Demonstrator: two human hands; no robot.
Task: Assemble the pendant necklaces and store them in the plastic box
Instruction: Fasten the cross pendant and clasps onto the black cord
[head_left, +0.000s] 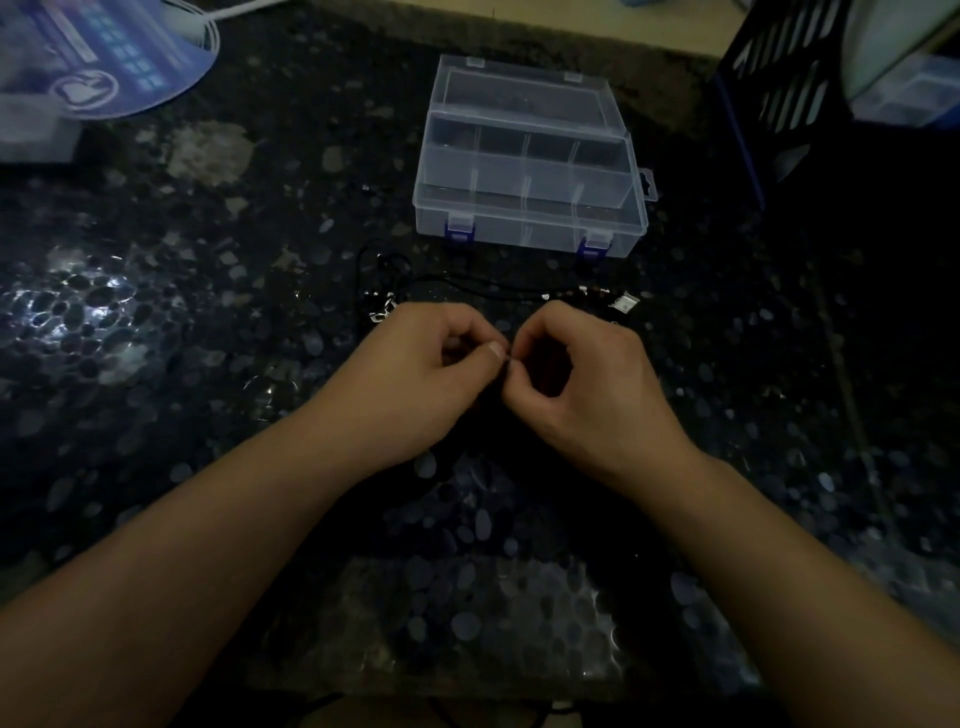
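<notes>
Dim light, head view looking down at a dark speckled stone countertop.

Left hand and right hand meet at the middle of the frame, fingertips nearly touching. Both hands have fingers curled inward with thumb against forefinger — a pinch on each side. At the meeting point a very small pale item shows between the two thumb tips; too small and too dark to say what it is, or whether a cord runs from it. Both pinches close on that spot, so each hand appears to grip the same tiny part.

Necklace parts lie on the counter just beyond the knuckles, between the hands and the box. A black cord runs left to right there, looping at its left end. Near the left hand's knuckles: a cluster of small silver metal pieces, just beside the hand, contact not clear. Toward the right end of the cord: a few small beads and a small pale square pendant, near the right hand but apart from it.

Clear plastic box sits further back, lid raised, blue latches on the front wall, dividers splitting it into compartments — contents not discernible.

Far left: a round blue printed fan. Far right: a black slotted crate.
</notes>
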